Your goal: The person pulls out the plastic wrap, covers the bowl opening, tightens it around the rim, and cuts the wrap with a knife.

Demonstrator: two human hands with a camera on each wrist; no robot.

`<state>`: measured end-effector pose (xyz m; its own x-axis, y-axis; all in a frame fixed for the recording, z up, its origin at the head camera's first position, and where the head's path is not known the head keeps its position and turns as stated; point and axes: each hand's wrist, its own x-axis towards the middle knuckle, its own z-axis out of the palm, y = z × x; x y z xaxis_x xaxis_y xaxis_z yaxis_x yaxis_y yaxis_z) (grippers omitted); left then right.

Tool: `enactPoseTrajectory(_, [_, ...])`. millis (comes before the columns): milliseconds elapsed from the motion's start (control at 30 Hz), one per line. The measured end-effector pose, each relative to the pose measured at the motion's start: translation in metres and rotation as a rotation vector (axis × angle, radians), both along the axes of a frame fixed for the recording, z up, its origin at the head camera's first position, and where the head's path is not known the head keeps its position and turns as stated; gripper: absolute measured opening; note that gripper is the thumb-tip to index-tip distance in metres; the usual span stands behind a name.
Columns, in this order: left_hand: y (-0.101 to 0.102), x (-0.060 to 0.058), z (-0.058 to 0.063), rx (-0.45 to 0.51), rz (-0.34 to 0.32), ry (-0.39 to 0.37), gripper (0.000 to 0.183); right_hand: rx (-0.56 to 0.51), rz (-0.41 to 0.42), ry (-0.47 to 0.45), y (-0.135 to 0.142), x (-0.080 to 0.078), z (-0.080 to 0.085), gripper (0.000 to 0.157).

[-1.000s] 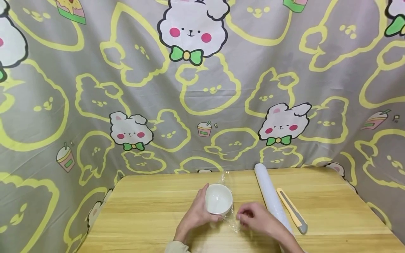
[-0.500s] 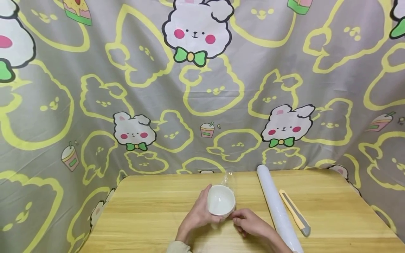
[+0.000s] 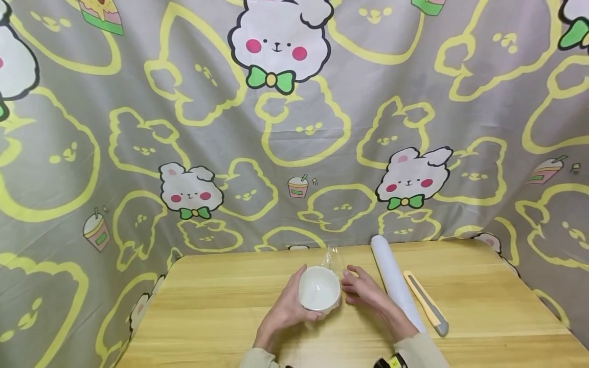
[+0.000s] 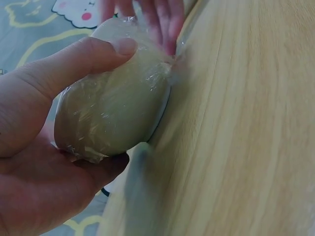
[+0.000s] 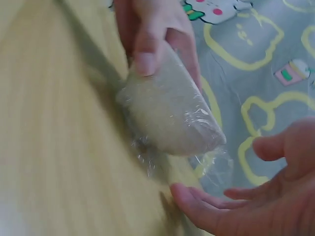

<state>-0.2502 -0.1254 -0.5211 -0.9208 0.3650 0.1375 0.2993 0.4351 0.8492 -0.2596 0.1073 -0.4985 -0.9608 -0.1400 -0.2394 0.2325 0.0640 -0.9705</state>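
A small white bowl (image 3: 319,289) is tilted toward the head camera, held just over the table. My left hand (image 3: 290,304) grips it from the left, thumb on the near side and fingers round the far side. Clear plastic wrap (image 4: 113,98) covers the outside of the bowl, wrinkled in places. A loose flap of the wrap (image 3: 332,255) sticks up behind the rim, and more hangs off the side in the right wrist view. My right hand (image 3: 363,289) is beside the bowl's right side, fingers spread and relaxed, thumb apart from the fingers, holding nothing.
A long roll of cling film (image 3: 395,281) lies on the wooden table (image 3: 221,306) right of the hands. Beyond it rests a yellow and grey utility knife (image 3: 425,304). A patterned cloth (image 3: 276,204) hangs behind the table.
My right hand has moved from the near right of the bowl, in under its rim, to its far right side, fingers opening. The left hand keeps its grip on the bowl.
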Motion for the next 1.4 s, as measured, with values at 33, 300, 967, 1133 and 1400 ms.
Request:
enactPoseTrajectory(33, [0.000,-0.001,0.000,0.005,-0.003,0.004,0.126,-0.037,0.005,-0.023,-0.001,-0.007,0.000,0.062])
enactPoseTrajectory(300, [0.001,-0.001,-0.002,0.051,-0.027,-0.004,0.124,-0.237,-0.081,-0.109,-0.007,-0.036,-0.012,0.054])
enactPoseTrajectory(967, [0.001,-0.004,-0.006,0.034,-0.040,0.023,0.123,-0.279,-0.239,-0.098,0.008,-0.043,-0.011,0.029])
enactPoseTrajectory(1133, [0.000,-0.004,-0.006,0.039,-0.039,0.025,0.122,-0.264,-0.232,-0.106,0.009,-0.044,-0.017,0.027])
enactPoseTrajectory(1400, [-0.004,-0.005,-0.008,0.061,-0.047,0.023,0.120,-0.206,-0.217,-0.057,0.002,-0.044,-0.028,0.024])
